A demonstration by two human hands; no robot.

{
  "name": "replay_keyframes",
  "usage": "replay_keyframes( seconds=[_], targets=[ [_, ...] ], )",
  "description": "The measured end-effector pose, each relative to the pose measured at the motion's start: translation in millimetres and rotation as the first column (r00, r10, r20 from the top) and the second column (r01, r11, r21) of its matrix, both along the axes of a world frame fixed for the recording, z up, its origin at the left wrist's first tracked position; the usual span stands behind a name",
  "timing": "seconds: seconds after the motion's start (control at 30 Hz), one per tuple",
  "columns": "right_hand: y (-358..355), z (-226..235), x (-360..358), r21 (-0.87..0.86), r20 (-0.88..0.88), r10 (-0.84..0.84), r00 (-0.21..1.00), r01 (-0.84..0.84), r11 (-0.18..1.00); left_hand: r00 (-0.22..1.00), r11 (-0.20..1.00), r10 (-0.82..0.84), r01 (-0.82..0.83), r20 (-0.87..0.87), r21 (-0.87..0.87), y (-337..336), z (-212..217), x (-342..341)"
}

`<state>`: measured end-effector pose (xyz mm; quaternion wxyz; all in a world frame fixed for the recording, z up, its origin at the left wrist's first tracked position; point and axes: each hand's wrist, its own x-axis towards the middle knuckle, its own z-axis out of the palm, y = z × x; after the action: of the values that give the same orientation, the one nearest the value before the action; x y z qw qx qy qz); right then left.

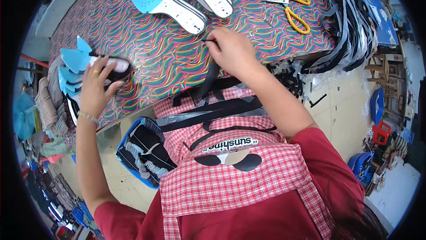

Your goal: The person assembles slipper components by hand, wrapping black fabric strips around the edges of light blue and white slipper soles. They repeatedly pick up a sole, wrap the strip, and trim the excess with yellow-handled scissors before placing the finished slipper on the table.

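Note:
My right hand point(231, 50) is raised over the table with its fingers pinched on a black strap point(207, 80) that hangs down to my lap. My left hand point(95, 88) rests with fingers spread on a sandal sole point(116, 66) at the top of a stack of blue-tipped soles point(73, 69) at the table's left edge. Several more black straps point(213, 111) lie across the red checked apron point(230, 178) on my lap.
The table has a multicoloured wavy cover point(168, 49). Two blue and white soles point(175, 5) lie at the far side, yellow-handled scissors point(290, 7) to their right. A heap of black straps point(346, 27) hangs off the right edge. A blue bin point(142, 151) of parts stands by my left knee.

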<state>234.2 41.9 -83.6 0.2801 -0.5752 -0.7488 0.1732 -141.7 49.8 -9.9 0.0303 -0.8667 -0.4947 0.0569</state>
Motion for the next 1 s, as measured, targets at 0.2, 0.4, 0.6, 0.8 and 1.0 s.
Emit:
replay_keyframes(
  seconds=[0.2, 0.4, 0.6, 0.8, 1.0],
  targets=[
    [-21.5, 4.8, 46.9, -0.379, -0.823, -0.243, 0.513, -0.176, 0.909, 0.972, 0.997, 0.043, -0.028, 0.232, -0.068, -15.0, -5.1, -55.0],
    [28.0, -0.8, 14.8, -0.018, -0.711, -0.005, 0.703, -0.011, 1.0, 0.842, 0.986, -0.135, 0.06, 0.523, 0.158, 6.4, -39.2, 178.6],
    [56.9, -14.4, -2.0, 0.221, -0.486, 0.076, 0.87, 0.038, 0.975, 0.829, 0.897, -0.262, 0.019, 0.495, 0.442, 61.8, -82.8, 205.9],
    [49.5, -20.1, -1.3, 0.255, -0.283, 0.124, 0.951, -0.05, 0.966, 0.091, 0.971, 0.011, -0.241, 0.996, 0.011, 106.0, -26.5, 146.5],
    [55.4, -27.8, 0.5, 0.228, -0.458, 0.042, 0.888, 0.072, 0.971, 0.335, 0.946, -0.325, 0.101, 0.884, 0.309, 25.3, 26.8, 97.5]
  ],
)
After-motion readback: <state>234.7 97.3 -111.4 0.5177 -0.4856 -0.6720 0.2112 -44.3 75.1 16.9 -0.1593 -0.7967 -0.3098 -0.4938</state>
